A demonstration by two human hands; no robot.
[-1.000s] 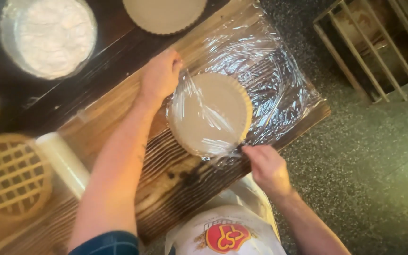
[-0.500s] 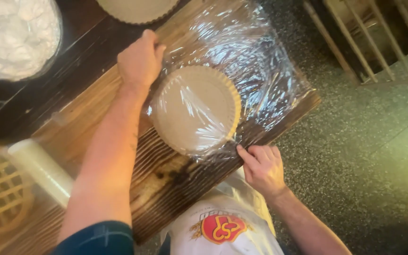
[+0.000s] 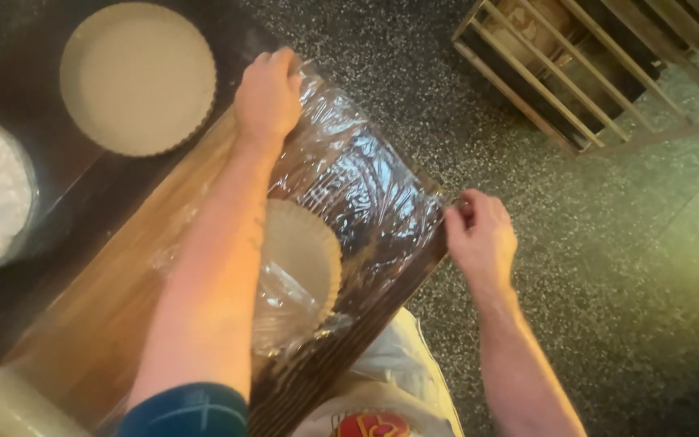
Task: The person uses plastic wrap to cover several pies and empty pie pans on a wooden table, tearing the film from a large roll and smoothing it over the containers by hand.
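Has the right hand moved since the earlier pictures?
Yes. The right hand has left the tart shell's near rim and gone out to the film's edge at the board's corner.

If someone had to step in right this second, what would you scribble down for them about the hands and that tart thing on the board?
Left hand: pressed flat on the far edge of the clear plastic wrap sheet.
Right hand: pinching the sheet's corner at the near right edge of the wooden board.
The round fluted pale tart shell sits on the sheet, film partly over it.
A second, unwrapped fluted tart shell lies on the dark counter.
Done: sheet laid out, shell on it. Left: film not yet closed round the shell.
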